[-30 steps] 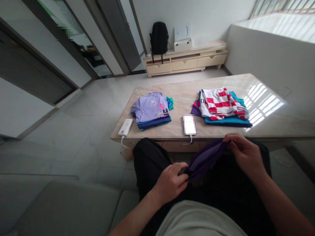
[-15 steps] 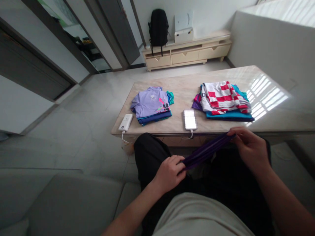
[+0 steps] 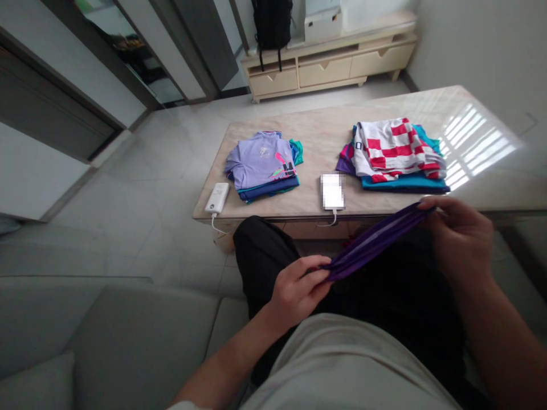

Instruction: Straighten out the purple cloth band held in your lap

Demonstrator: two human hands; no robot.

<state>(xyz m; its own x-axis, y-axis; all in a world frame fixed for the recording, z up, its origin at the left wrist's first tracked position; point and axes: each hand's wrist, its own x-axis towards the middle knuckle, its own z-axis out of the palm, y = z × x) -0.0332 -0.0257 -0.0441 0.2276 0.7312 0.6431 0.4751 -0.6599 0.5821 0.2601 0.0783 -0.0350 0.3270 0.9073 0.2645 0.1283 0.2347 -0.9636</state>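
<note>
A dark purple piece of cloth [image 3: 376, 240], probably a garment, is stretched slantwise above my lap. My left hand [image 3: 301, 287] pinches its lower left end. At its upper right end, close to the table edge, my right hand [image 3: 459, 236] grips it between thumb and fingers. The cloth hangs in narrow folds, so its full shape is hidden. Beyond it on the table lies a stack of folded clothes with a red and white checkered shirt [image 3: 395, 149] on top. Farther left is another stack, topped by a lilac shirt [image 3: 262, 162].
The marble-look table [image 3: 316, 128] also carries a white power bank [image 3: 217, 197] with a cable and a blurred-out device [image 3: 332, 191] with a cable. A low cabinet [image 3: 325, 74] with a black backpack [image 3: 273, 25] stands behind. A grey sofa [image 3: 149, 330] is at left.
Both hands have moved apart slightly, the right one farther right, spreading the purple cloth wider. The view has tilted down, with the table higher in the picture.
</note>
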